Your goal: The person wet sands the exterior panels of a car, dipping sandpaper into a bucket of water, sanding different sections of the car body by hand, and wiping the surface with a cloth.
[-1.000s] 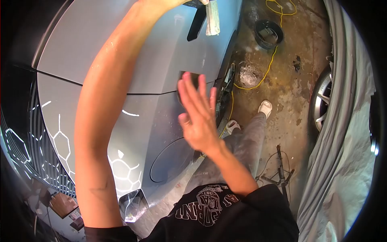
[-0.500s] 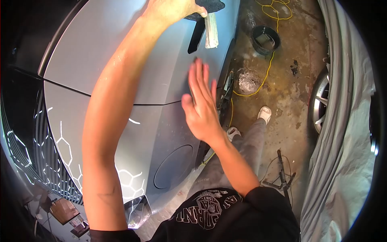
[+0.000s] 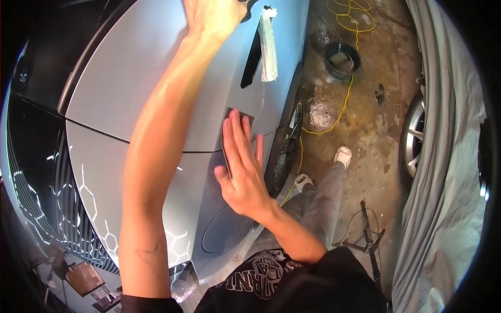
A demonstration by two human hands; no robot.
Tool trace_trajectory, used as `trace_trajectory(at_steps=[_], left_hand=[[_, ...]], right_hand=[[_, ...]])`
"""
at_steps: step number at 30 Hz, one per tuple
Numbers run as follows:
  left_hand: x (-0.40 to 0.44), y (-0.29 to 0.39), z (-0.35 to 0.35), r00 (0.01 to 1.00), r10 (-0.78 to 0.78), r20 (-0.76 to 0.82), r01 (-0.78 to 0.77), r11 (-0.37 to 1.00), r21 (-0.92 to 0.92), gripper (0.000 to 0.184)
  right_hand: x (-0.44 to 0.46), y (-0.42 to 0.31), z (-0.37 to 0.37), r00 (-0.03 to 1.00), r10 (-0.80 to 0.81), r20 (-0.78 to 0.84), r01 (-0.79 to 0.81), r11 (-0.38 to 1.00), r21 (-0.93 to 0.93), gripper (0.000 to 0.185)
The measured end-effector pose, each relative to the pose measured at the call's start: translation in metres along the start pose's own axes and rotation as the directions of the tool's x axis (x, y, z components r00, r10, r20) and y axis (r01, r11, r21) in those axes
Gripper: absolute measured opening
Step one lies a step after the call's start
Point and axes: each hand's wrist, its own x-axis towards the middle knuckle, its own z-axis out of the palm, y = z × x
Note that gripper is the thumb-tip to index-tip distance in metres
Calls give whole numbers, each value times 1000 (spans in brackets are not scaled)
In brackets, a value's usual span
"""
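Note:
My right hand (image 3: 242, 172) lies with fingers stretched over a dark sheet of sandpaper (image 3: 249, 115), pressing it to the grey car body (image 3: 209, 112) near a panel seam. The sheet's edges show past the fingertips and beside the index finger. Up at the top edge, my left hand (image 3: 216, 18) is wrapped on a dark, soft-looking pad (image 3: 252, 5); part of the hand and pad is cut off by the frame. Between the hands, a white taped strip (image 3: 268, 49) stands along a black slot (image 3: 251, 65) in the panel.
A black bucket (image 3: 342, 60) with something grey inside stands on the stained floor, beside a yellow cord (image 3: 348, 99). A grey draped cover (image 3: 443, 156) hangs along the right by a wheel (image 3: 415, 135). A black stand (image 3: 371, 240) is near my right elbow.
My right hand has come down and slightly left, onto the panel, with more of the sandpaper showing. My left hand stays near the top edge; the view has shifted a little.

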Motion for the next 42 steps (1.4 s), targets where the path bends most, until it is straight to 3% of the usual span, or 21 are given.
trace_trajectory(at_steps=[2, 4, 7, 9, 12, 14, 17, 19, 21, 23, 25, 27, 28, 31, 33, 39, 40, 42], left_hand=[[-10, 1, -2, 1000, 4, 3, -4, 1000, 29, 55], [-6, 2, -3, 997, -39, 61, 38, 999, 16, 54], [-6, 2, -2, 999, -6, 36, 5, 1000, 24, 53], [-6, -1, 1, 999, 32, 10, -33, 999, 28, 53], [-11, 1, 2, 998, 55, 9, -55, 998, 18, 53], [-8, 2, 1, 999, 34, 34, -34, 999, 20, 52], [-7, 3, 2, 999, 14, 44, -15, 1000, 27, 52], [-7, 1, 4, 999, 25, 43, -26, 999, 23, 52], [-10, 3, 3, 998, 29, 50, -30, 999, 20, 52], [-7, 8, 0, 996, 34, 87, -32, 999, -19, 52], [-3, 6, 4, 993, 38, 110, -38, 999, -3, 51], [-8, 6, 3, 987, 55, 152, -50, 998, -35, 52], [-13, 5, 2, 985, 45, 166, -41, 999, -23, 52], [-7, 5, 1, 988, 94, 124, -92, 995, -22, 52], [-8, 7, 3, 987, 59, 150, -60, 998, 5, 51], [-8, 7, 3, 984, 78, 159, -79, 997, 1, 52], [-9, 7, 3, 983, 57, 177, -59, 998, 8, 52], [-10, 6, 4, 983, 74, 165, -76, 997, 4, 53]], right_hand=[[21, 7, -1, 1000, 12, 2, -12, 1000, 3, 70], [87, 29, -14, 992, -14, -122, 15, 1000, 12, 71], [40, 5, -5, 995, 14, -98, -8, 999, 54, 72], [-6, -12, -4, 1000, -11, 8, 11, 1000, 11, 74], [32, 13, -6, 1000, 15, -9, -15, 1000, -5, 73], [81, 37, -14, 992, -41, -121, 41, 999, -7, 75], [2, 7, 0, 1000, -19, -8, 19, 1000, 14, 74], [-29, 16, 3, 998, 13, 65, -18, 998, 68, 75], [-21, 56, -1, 983, 184, -19, -184, 983, -14, 71], [17, 105, -8, 931, 352, -98, -348, 936, 58, 66], [8, 69, -1, 954, 259, -151, -252, 966, 64, 60], [-25, 4, -6, 1000, 25, 15, -25, 1000, 2, 59], [-31, 12, -3, 999, 27, 30, -28, 999, 16, 59], [-35, 71, -3, 964, 260, -53, -262, 964, -49, 67], [-34, 77, -3, 967, 246, -70, -249, 968, -26, 71], [-43, 48, 1, 994, 112, -12, -113, 974, -197, 77], [-39, 52, -6, 986, 166, -21, -167, 980, -110, 73], [-35, 15, -1, 994, 113, 5, -113, 993, -30, 69]])
